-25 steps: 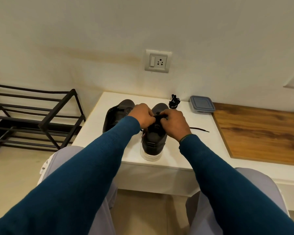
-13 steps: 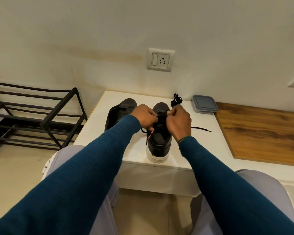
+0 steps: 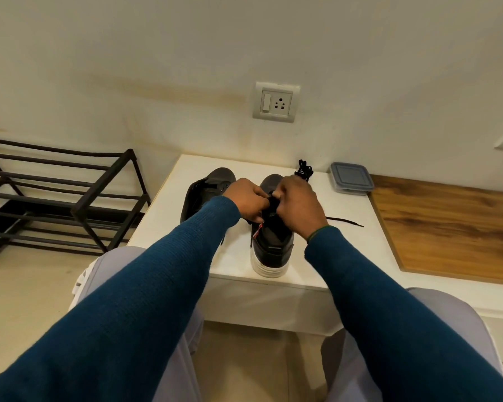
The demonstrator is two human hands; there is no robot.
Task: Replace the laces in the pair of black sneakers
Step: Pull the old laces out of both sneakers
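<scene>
Two black sneakers stand side by side on a small white table (image 3: 233, 265), heels toward me. Over the lacing area of the right sneaker (image 3: 271, 247), which has a white sole, my left hand (image 3: 246, 198) and my right hand (image 3: 298, 203) are both closed, pinching its black lace. The lace's loose end (image 3: 346, 221) trails out to the right on the tabletop. The left sneaker (image 3: 205, 190) sits untouched, partly behind my left forearm. A bundled black lace (image 3: 304, 170) lies at the back of the table. The eyelets under my fingers are hidden.
A grey lidded plastic container (image 3: 350, 178) sits at the table's back right, beside a wooden surface (image 3: 447, 227). A black metal shoe rack (image 3: 55, 195) stands on the floor to the left. A wall socket (image 3: 276, 102) is above the table. My knees are below the table's front edge.
My right hand has shifted slightly up and toward the toe of the right sneaker, working the lace. The left hand stays at the lacing. The sneakers have not moved.
</scene>
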